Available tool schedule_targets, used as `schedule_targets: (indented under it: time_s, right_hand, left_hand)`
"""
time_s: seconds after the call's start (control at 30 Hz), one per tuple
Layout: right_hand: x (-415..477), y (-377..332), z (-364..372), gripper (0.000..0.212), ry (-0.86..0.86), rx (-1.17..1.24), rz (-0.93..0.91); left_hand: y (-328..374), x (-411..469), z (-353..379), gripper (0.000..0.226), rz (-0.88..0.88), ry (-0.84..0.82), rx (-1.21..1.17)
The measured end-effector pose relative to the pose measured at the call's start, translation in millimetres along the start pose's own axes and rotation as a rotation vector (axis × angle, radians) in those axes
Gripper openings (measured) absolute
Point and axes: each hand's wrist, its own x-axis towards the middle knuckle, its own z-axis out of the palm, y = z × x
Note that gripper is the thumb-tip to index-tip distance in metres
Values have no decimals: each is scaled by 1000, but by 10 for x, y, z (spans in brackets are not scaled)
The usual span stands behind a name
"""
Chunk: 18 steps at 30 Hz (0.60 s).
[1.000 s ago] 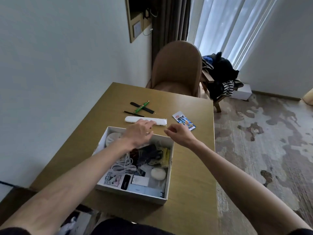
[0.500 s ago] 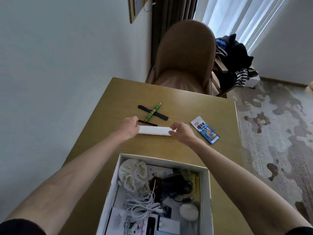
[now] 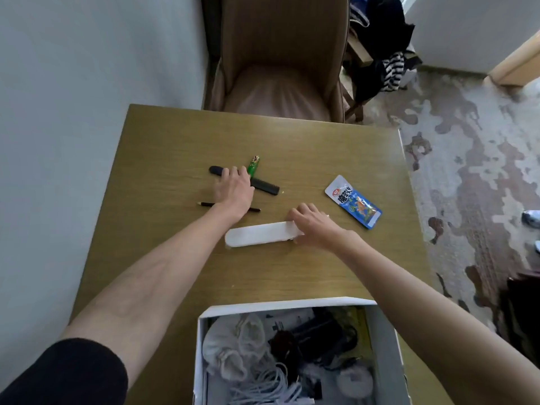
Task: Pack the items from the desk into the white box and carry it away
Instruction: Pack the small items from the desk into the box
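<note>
Left hand (image 3: 233, 190) lies flat on the black plastic comb (image 3: 266, 187), fingers together, touching the green wrapped stick (image 3: 253, 166). Its wrist covers the middle of the dark thin pencil (image 3: 206, 204). Right hand (image 3: 317, 226) has its fingers curled over the right end of the long flat white case (image 3: 257, 235) mid-desk. The blue snack packet (image 3: 353, 201) is just right. The open white cardboard box (image 3: 286, 306) is at the near edge of the wooden desk (image 3: 175, 141), full of cables and pouches. The tan padded chair (image 3: 277, 83) is behind.
</note>
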Motion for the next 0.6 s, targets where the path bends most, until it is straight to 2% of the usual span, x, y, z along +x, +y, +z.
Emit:
schedule_targets:
  time_s: [0.1, 0.2, 0.37, 0.5, 0.6]
  right_hand:
    - [-118, 111, -33, 48, -20, 138, 66]
    - [-245, 196, -131, 44, 20, 276, 90]
    - [-514, 240, -361, 41, 153, 352, 25]
    - [-926, 225, -592, 38, 308, 454, -54]
    - [-1373, 172, -673, 38, 375, 565, -152]
  left_hand:
    - [-28, -4, 60, 31, -4, 46, -82]
    - [-53, -110, 5, 28, -8, 20, -331]
    - [-64, -401, -436, 20, -5, -34, -674]
    - [-7, -937, -839, 17, 108, -1, -739]
    - [51, -1520, -1013, 22, 133, 85, -749]
